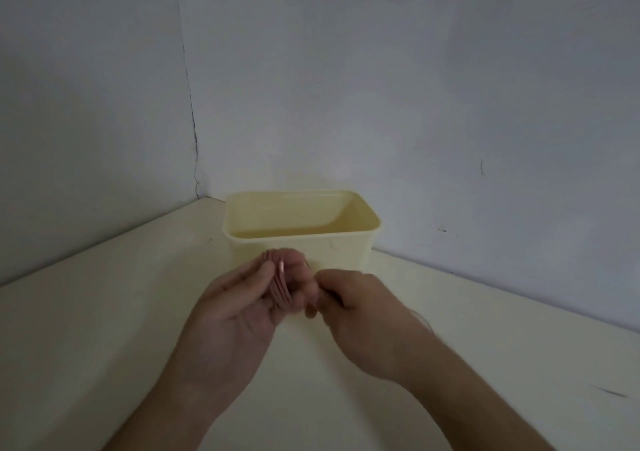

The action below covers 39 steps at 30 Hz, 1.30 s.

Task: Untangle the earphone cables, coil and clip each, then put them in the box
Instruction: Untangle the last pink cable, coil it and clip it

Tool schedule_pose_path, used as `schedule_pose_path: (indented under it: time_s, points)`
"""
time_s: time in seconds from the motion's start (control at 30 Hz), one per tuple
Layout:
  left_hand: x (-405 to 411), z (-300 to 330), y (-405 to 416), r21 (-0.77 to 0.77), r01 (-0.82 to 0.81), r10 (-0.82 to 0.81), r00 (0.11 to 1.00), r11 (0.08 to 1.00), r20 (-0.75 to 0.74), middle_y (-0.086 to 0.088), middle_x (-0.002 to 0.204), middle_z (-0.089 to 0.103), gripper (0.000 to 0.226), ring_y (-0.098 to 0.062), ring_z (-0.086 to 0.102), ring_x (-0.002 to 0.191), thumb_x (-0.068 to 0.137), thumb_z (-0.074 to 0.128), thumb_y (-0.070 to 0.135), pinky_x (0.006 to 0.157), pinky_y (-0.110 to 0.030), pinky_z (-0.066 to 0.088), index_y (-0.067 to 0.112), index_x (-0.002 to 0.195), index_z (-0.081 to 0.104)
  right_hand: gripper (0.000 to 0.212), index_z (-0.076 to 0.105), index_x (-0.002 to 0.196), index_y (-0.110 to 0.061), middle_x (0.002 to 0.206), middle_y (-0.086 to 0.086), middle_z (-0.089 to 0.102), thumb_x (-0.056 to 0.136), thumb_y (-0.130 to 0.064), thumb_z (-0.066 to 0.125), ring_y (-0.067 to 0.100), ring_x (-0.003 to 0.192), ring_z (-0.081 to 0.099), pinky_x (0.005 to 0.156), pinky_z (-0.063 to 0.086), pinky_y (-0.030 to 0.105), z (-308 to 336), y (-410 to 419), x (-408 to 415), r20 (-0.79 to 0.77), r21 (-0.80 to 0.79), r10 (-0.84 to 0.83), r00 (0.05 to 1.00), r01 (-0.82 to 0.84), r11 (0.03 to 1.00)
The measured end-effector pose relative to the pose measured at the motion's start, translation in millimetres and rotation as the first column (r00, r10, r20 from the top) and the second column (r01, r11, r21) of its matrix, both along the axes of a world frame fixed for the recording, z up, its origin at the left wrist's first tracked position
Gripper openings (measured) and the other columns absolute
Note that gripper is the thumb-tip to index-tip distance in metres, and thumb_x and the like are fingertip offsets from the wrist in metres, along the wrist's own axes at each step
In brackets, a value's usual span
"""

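A pink earphone cable (pixel 282 282) is wound in several loops around the fingers of my left hand (pixel 239 301), whose thumb presses on the coil. My right hand (pixel 349 306) pinches the cable beside the coil, its fingers curled. A thin strand of cable (pixel 424 320) trails off behind my right wrist toward the table. Both hands hover just in front of a pale yellow box (pixel 301 239), open at the top; its inside looks bare. The earbuds and any clip are hidden or too blurred to make out.
The box stands on a cream table (pixel 104 312) set in a corner between two grey walls. A dark crack (pixel 192 111) runs down the corner. A small dark mark (pixel 611 392) lies on the table at the right.
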<state>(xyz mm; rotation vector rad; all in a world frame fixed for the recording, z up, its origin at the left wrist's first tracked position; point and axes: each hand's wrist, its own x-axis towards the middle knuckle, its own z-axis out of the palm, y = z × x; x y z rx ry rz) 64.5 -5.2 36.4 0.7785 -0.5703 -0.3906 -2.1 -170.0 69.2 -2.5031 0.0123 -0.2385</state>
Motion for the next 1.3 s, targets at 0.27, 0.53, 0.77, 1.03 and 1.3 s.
schedule_pose_path:
  time_s: [0.27, 0.53, 0.77, 1.03, 1.3]
  points:
    - [12.5, -19.0, -6.1, 0.403, -0.359, 0.245, 0.92, 0.842, 0.307, 0.0, 0.097, 0.075, 0.026, -0.017, 0.069, 0.101, 0.095, 0.055, 0.035, 0.093, -0.035, 0.048, 0.022, 0.103, 0.075, 0.027, 0.066, 0.08, -0.023, 0.068, -0.021, 0.064, 0.106, -0.028, 0.059, 0.0, 0.065, 0.059, 0.058, 0.042, 0.016, 22.0, 5.5, -11.4, -0.023, -0.023, 0.053, 0.998, -0.054, 0.998]
    - [-7.0, -2.0, -3.7, 0.325, 0.016, -0.058, 0.991, 0.946, 0.12, -0.017, 0.054, 0.05, 0.054, -0.027, 0.046, 0.053, 0.103, 0.05, 0.038, 0.055, -0.035, 0.035, -0.001, 0.069, 0.065, 0.029, 0.068, 0.08, -0.022, 0.054, -0.012, 0.055, 0.106, -0.034, 0.061, 0.005, 0.042, 0.053, 0.038, 0.038, 0.019, 19.9, -11.2, -9.1, 0.042, 0.143, -0.085, 0.995, 0.078, 0.987]
    - [7.4, 0.1, -1.2, 0.039, -0.166, 0.168, 0.984, 0.985, -0.06, -0.018, 0.096, 0.069, 0.03, -0.03, 0.069, 0.088, 0.106, 0.044, 0.013, 0.078, -0.035, 0.058, -0.01, 0.11, 0.064, 0.026, 0.064, 0.089, -0.029, 0.083, -0.012, 0.062, 0.106, -0.018, 0.049, 0.008, 0.077, 0.059, 0.067, 0.044, 0.019, -6.3, 13.0, -1.4, -0.121, -0.082, 0.072, 0.99, -0.082, 0.993]
    - [-0.9, -14.4, -9.8, 0.458, -0.353, 0.168, 0.903, 0.816, 0.396, 0.002, 0.077, 0.068, 0.038, -0.015, 0.061, 0.077, 0.105, 0.049, 0.034, 0.075, -0.033, 0.048, 0.017, 0.078, 0.07, 0.017, 0.072, 0.089, -0.026, 0.085, -0.012, 0.076, 0.101, -0.032, 0.061, 0.007, 0.08, 0.069, 0.077, 0.059, 0.037, 14.3, 7.2, -9.3, 0.054, -0.158, 0.074, 0.996, -0.065, 0.985]
    - [-0.9, -5.7, -5.4, 0.443, -0.016, -0.056, 0.987, 0.896, 0.148, -0.009, 0.058, 0.043, 0.05, -0.026, 0.051, 0.053, 0.098, 0.051, 0.046, 0.058, -0.037, 0.037, 0.009, 0.067, 0.061, 0.014, 0.075, 0.082, -0.025, 0.082, -0.009, 0.065, 0.092, -0.015, 0.077, 0.01, 0.081, 0.066, 0.074, 0.054, 0.028, 9.0, -1.7, -5.0, 0.291, 0.038, 0.099, 0.951, -0.115, 0.993]
